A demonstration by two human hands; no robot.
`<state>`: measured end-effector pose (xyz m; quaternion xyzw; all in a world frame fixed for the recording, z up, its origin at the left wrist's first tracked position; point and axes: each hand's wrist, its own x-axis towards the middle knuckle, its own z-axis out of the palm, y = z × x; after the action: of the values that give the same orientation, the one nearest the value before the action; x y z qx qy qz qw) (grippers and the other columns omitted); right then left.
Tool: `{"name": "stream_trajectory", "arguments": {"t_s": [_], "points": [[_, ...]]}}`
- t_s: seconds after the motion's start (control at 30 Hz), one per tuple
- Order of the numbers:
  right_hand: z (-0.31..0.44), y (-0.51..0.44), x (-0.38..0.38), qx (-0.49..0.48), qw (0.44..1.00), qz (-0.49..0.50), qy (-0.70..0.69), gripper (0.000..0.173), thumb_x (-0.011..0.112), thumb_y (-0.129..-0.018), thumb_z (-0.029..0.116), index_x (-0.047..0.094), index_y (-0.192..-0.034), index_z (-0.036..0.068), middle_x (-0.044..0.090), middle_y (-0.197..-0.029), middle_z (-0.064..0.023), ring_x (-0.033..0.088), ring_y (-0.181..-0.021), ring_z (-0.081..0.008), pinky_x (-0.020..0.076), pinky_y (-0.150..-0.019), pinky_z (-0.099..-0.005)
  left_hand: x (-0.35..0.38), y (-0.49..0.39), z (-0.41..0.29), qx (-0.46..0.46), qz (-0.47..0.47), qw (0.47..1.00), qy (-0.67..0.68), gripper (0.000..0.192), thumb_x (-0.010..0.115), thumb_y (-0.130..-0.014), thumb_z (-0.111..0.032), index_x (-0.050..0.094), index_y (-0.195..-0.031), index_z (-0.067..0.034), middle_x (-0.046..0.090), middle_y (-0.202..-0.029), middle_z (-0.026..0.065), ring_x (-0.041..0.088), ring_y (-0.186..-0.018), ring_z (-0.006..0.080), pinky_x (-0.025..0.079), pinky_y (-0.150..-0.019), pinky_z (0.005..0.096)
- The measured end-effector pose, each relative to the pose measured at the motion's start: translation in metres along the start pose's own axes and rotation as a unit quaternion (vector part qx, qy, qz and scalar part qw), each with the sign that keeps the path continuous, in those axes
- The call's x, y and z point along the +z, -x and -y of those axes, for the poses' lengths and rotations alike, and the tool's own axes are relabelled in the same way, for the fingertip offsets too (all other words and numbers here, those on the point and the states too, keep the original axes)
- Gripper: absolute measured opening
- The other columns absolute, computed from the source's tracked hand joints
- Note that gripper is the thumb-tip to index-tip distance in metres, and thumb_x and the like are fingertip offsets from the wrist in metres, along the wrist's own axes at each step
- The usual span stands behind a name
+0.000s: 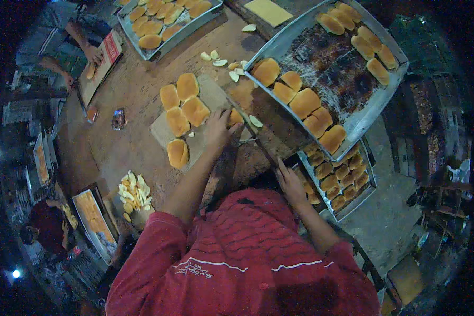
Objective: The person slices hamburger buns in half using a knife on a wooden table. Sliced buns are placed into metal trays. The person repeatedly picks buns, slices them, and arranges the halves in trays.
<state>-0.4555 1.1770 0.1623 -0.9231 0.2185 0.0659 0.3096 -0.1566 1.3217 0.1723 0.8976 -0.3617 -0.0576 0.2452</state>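
My left hand [220,128] holds a golden bread bun [236,117] down at the right edge of a flattened cardboard sheet [212,89]. In my right hand [290,181] is the handle of a long knife [264,148], its narrow blade slanting up and left alongside that bun. Several whole buns [194,111] lie on the cardboard left of my left hand, and one more bun [177,153] sits nearer to me. A thin pale slice [255,121] rests just right of the blade. Part of the held bun is hidden by my fingers.
A large metal tray [331,79] of buns overhangs the wooden table [130,158] at right, with another bun tray [355,193] lower down. A third tray [158,53] stands at the back. Cut slices [134,191] are heaped at left. Another person's hand [93,55] works over cardboard at upper left.
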Motion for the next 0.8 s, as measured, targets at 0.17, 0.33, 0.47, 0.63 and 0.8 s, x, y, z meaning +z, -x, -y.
{"name": "stream_trajectory", "arguments": {"t_s": [0.17, 0.33, 0.47, 0.63, 0.8], "points": [[-0.028, 0.045, -0.013, -0.067, 0.988, -0.140, 0.012, 0.059, 0.056, -0.106, 0.030, 0.035, -0.161, 0.028, 0.067, -0.111, -0.0211, 0.069, -0.090, -0.0427, 0.0600, -0.072, -0.0517, 0.002, 0.001, -0.001, 0.005, -0.010, 1.000, -0.018, 0.071, 0.085, -0.080, -0.032, 0.059, -0.137, 0.001, 0.059, -0.133, 0.0202, 0.057, -0.121, 0.0398, 0.049, -0.101, 0.0472], [0.003, -0.008, -0.020, 0.087, 0.995, -0.001, -0.051, 0.055, 0.056, -0.106, 0.024, 0.041, -0.159, 0.023, 0.065, -0.127, -0.0219, 0.065, -0.109, -0.0439, 0.0555, -0.088, -0.0484, -0.005, 0.019, 0.004, -0.012, -0.048, 0.998, 0.026, 0.087, 0.088, -0.078, -0.032, 0.047, -0.148, 0.000, 0.053, -0.141, 0.0242, 0.053, -0.130, 0.0421, 0.044, -0.110, 0.0477], [0.037, -0.030, -0.031, 0.017, 0.979, -0.064, -0.194, 0.048, 0.055, -0.107, 0.022, 0.048, -0.154, 0.014, 0.063, -0.136, -0.0253, 0.063, -0.122, -0.0431, 0.0520, -0.101, -0.0416, -0.002, 0.047, 0.008, -0.052, -0.067, 0.996, 0.007, 0.086, 0.088, -0.079, -0.029, 0.047, -0.149, 0.000, 0.052, -0.142, 0.0240, 0.050, -0.133, 0.0423, 0.041, -0.115, 0.0478], [0.064, -0.049, -0.023, -0.083, 0.972, -0.123, -0.184, 0.049, 0.054, -0.108, 0.025, 0.046, -0.156, 0.017, 0.065, -0.129, -0.0265, 0.066, -0.112, -0.0458, 0.0541, -0.095, -0.0486, 0.006, 0.052, 0.018, -0.048, -0.075, 0.995, 0.036, 0.084, 0.088, -0.078, -0.025, 0.048, -0.147, 0.000, 0.053, -0.142, 0.0236, 0.050, -0.133, 0.0417, 0.041, -0.115, 0.0481], [0.076, -0.063, -0.008, -0.047, 0.987, -0.033, -0.152, 0.050, 0.051, -0.109, 0.028, 0.045, -0.157, 0.018, 0.064, -0.130, -0.0268, 0.066, -0.112, -0.0464, 0.0539, -0.095, -0.0513, 0.006, 0.051, 0.025, -0.054, -0.057, 0.995, 0.063, 0.082, 0.088, -0.078, -0.026, 0.049, -0.146, 0.000, 0.053, -0.143, 0.0228, 0.051, -0.132, 0.0417, 0.041, -0.114, 0.0489]]}}
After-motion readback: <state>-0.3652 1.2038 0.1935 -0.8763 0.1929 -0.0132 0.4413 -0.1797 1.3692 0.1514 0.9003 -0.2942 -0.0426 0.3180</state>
